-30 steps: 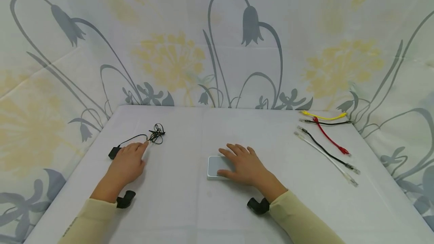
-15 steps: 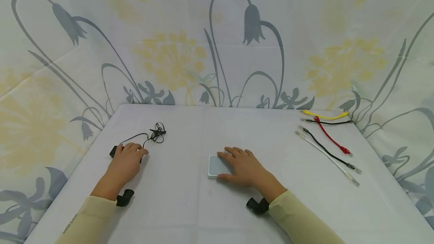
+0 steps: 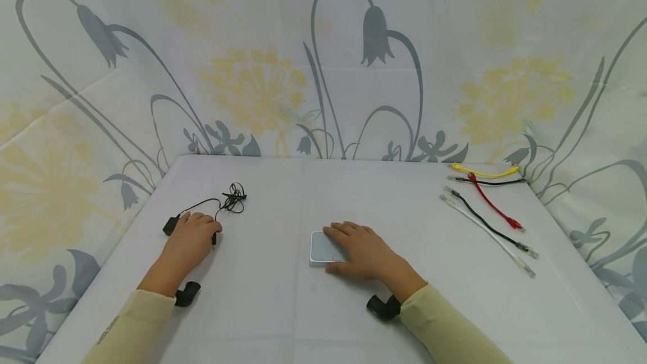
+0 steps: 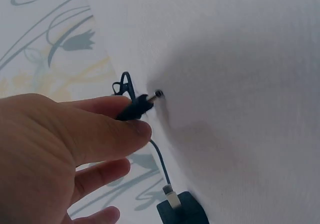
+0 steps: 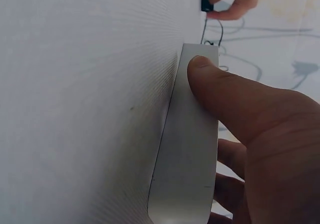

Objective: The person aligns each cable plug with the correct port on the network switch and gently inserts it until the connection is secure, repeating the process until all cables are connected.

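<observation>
Between thumb and forefinger my left hand (image 3: 191,243) pinches the black barrel plug (image 4: 136,109) of a power adapter's cord, its metal tip bare. The black power adapter (image 3: 171,226) lies just beyond that hand at the left, joined to a thin cord bundled in a loose coil (image 3: 234,198). At the middle of the table, my right hand (image 3: 363,251) grips a flat white box with a grey top (image 3: 323,247). In the right wrist view its thumb presses on the plain side of the box (image 5: 187,129), with the other fingers partly hidden behind it.
Several short network cables lie at the back right: a yellow cable (image 3: 485,174), a red cable (image 3: 490,204), black ones and a white cable (image 3: 487,235). Black curved wrist mounts (image 3: 385,308) stick out beside both wrists. A flowered cloth (image 3: 283,72) hangs behind the white table (image 3: 273,296).
My left hand has drawn back slightly toward me, and the black plug now shows below its fingertips. The right hand has closed in a little around the box, which stays in place.
</observation>
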The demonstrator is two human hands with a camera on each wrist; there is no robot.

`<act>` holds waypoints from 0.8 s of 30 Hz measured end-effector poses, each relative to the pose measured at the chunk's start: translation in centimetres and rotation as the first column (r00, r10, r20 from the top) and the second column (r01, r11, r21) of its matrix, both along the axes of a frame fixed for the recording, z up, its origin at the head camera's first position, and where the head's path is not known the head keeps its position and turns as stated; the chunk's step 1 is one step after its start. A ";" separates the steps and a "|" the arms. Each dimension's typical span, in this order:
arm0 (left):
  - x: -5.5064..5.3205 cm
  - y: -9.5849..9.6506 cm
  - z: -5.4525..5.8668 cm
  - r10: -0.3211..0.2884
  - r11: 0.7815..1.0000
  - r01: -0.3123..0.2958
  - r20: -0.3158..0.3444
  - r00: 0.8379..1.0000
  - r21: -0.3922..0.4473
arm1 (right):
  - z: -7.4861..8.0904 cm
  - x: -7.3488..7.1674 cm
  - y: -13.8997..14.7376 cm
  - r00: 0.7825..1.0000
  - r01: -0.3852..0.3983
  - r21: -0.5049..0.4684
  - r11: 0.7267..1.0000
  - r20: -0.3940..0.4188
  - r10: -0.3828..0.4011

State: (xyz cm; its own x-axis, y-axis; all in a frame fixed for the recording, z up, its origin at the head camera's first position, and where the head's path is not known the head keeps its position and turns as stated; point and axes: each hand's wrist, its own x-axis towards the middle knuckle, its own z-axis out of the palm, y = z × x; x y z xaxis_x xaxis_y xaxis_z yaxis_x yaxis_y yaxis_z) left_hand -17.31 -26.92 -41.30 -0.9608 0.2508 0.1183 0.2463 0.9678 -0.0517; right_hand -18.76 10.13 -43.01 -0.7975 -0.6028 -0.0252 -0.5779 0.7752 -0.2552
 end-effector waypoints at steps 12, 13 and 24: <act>-0.5 1.4 -0.6 -0.044 0.995 0.050 -0.068 0.997 0.092 | 0.0 0.0 0.1 0.996 0.029 -0.069 0.997 0.083 -0.023; -0.5 1.5 -0.6 -0.045 0.994 0.052 -0.072 0.996 0.100 | 0.0 0.0 0.1 0.996 0.032 -0.076 0.997 0.086 -0.025; -1.1 3.4 -1.0 -0.071 0.984 0.091 -0.130 0.989 0.156 | -0.2 0.1 0.1 0.990 0.071 -0.096 0.993 0.131 -0.058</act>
